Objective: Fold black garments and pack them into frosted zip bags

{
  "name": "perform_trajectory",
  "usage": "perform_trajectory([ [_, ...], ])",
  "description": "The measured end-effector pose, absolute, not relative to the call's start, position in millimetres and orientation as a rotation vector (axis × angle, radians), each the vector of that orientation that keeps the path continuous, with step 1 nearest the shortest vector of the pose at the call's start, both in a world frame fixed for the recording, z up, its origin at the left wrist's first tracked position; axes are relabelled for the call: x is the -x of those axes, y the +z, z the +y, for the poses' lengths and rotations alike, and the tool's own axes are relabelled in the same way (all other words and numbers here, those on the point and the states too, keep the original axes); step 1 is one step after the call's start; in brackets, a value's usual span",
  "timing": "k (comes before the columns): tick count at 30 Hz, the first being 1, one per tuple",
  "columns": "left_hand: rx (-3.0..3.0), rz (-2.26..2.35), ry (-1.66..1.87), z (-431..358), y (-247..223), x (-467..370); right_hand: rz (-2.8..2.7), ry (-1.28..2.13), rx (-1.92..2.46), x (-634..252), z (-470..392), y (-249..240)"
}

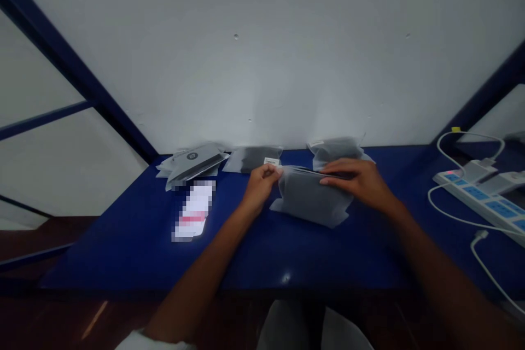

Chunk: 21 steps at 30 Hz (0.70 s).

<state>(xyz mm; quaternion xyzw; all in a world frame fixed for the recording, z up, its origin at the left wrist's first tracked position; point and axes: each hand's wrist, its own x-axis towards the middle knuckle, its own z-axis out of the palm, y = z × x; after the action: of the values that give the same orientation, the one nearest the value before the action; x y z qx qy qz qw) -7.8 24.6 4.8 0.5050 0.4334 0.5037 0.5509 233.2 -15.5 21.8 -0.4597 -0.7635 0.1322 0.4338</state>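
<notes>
A translucent frosted bag [314,197] with something dark inside stands tilted on the blue table, between both hands. My left hand [261,183] pinches its upper left corner between thumb and fingers. At the top right edge, my right hand [355,178] has its fingers around the bag's opening, thumb on the near side. Just behind my left hand lies another frosted bag [252,159] with a dark item and a small white label [271,162]. A further bag [336,150] rests behind my right hand, partly hidden by it.
Several stacked grey bags [192,161] lie at the table's back left. Nearer is a lit, pixelated phone screen [194,210]. A white power strip [479,199] with plugs and white cables [451,221] occupies the right side. A white wall [279,54] rises behind the blue table [135,251].
</notes>
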Motion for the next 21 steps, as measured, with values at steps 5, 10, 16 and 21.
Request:
perform_trajectory([
  [5,-1.118,1.28,1.013,27.9,-13.9,3.6,-1.775,0.738,1.366,-238.2,-9.1,15.4],
  [10,-1.118,1.46,1.081,32.6,-33.1,1.6,-1.896,1.219,1.384,-242.3,-6.3,8.4],
  [16,-1.162,1.531,1.121,28.9,-35.3,-0.6,-1.863,1.391,1.269,-229.8,-8.8,4.6],
  [21,-1.223,1.48,1.115,22.1,-32.9,-5.0,-1.882,1.685,1.201,-229.7,-9.7,4.0],
])
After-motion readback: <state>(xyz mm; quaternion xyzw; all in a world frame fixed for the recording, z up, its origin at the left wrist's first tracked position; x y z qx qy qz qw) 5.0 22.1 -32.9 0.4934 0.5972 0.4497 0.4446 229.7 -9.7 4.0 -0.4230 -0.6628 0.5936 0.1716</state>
